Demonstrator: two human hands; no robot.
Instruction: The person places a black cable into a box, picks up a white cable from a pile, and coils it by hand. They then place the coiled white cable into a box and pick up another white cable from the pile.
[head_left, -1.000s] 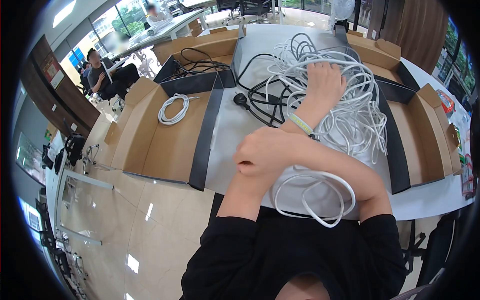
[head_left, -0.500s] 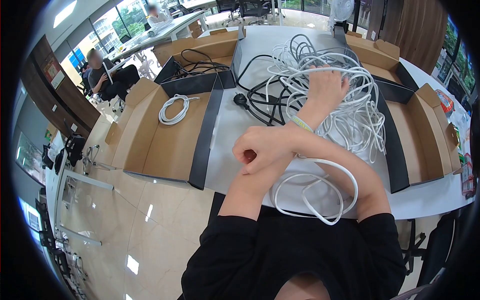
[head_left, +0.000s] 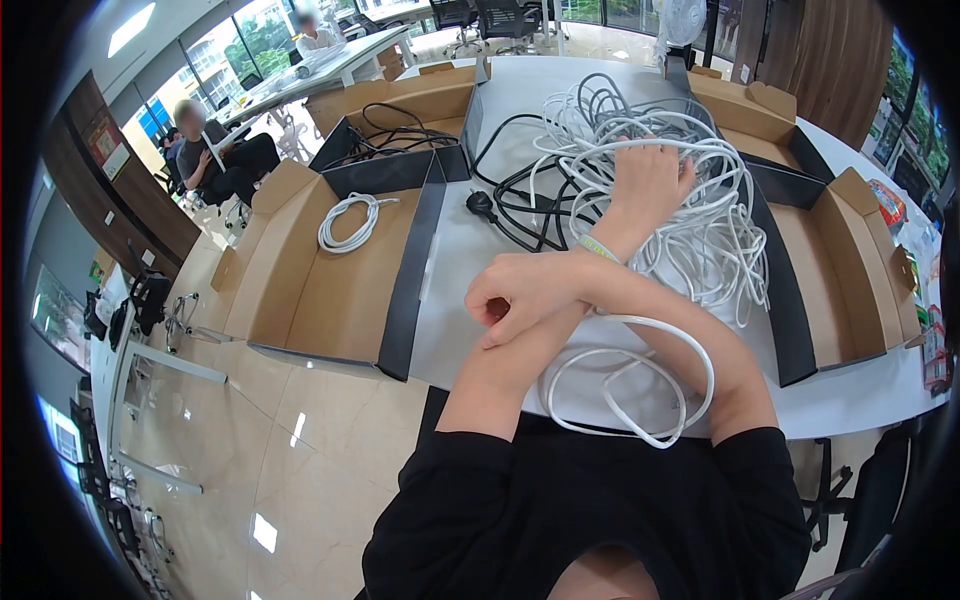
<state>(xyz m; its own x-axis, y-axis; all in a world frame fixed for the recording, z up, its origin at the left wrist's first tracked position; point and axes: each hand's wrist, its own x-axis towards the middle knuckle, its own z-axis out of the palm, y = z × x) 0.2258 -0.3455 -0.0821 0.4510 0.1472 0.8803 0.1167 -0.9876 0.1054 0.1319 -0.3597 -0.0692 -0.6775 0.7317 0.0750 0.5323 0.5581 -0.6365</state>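
Observation:
My arms are crossed over the white table (head_left: 445,335). My left hand (head_left: 645,185) reaches into a big tangle of white cables (head_left: 705,245), its fingers curled over a white cable at the top of the pile. A band circles that wrist. My right hand (head_left: 515,295) is curled above my left forearm, with a gap between thumb and forefinger; what it holds, if anything, is hidden. A loose loop of white cable (head_left: 705,365) comes from under my right wrist and lies between my forearms. Black cables (head_left: 520,215) with a plug (head_left: 481,204) lie beside the tangle.
On the left, an open box (head_left: 300,305) holds one coiled white cable (head_left: 348,240); behind it, another box (head_left: 455,95) holds black cables. Open boxes (head_left: 810,265) stand on the right, near packets (head_left: 890,205). A seated person (head_left: 215,155) is at the far left.
My left hand has shifted very slightly toward me on the tangle. My right hand and the loose loop stay nearly where they were.

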